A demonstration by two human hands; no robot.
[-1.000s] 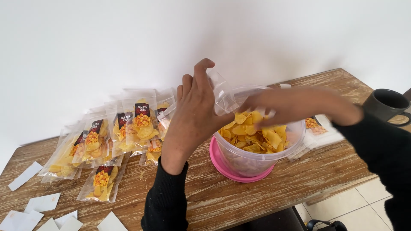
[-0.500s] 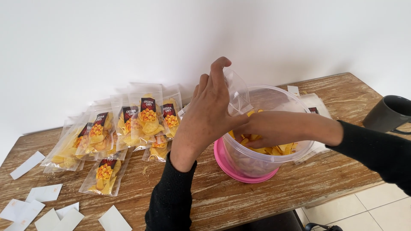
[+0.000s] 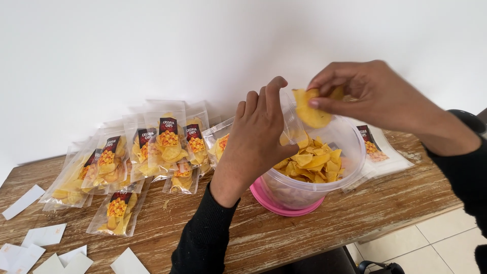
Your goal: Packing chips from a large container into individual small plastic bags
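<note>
Hands, two, bare, dark sleeves to the wrist. Left hand point(image 3: 256, 134): raised over the near-left rim of the tub, fingers together and pointing up, thumb out to the right, pinching the edge of a small clear pouch point(image 3: 290, 124); the pouch is see-through and its outline is hard to trace. Right hand point(image 3: 362, 94): above the tub, fingers curled, thumb and fingertips closed on a few yellow chips point(image 3: 312, 111), held just beside the pouch's upper edge.

Tub point(image 3: 350, 157): round, clear plastic, partly filled with loose yellow chips point(image 3: 312, 162); stands on a pink lid point(image 3: 284, 203) on the desk, right of centre.

Desk point(image 3: 314, 233): worn brown wood, set against a white wall.

Filled pouches point(image 3: 167, 147): clear, each with a dark label with a red and yellow picture, overlapping in a fanned row left of the tub; one more point(image 3: 117, 213) lies apart nearer the front edge.

Labelled pouches point(image 3: 375, 149): flat stack, behind and right of the tub, partly hidden by it.

White paper slips point(image 3: 45, 236): several, scattered at the desk's front-left corner.

Floor point(image 3: 436, 243): pale tiles, lower right.
</note>
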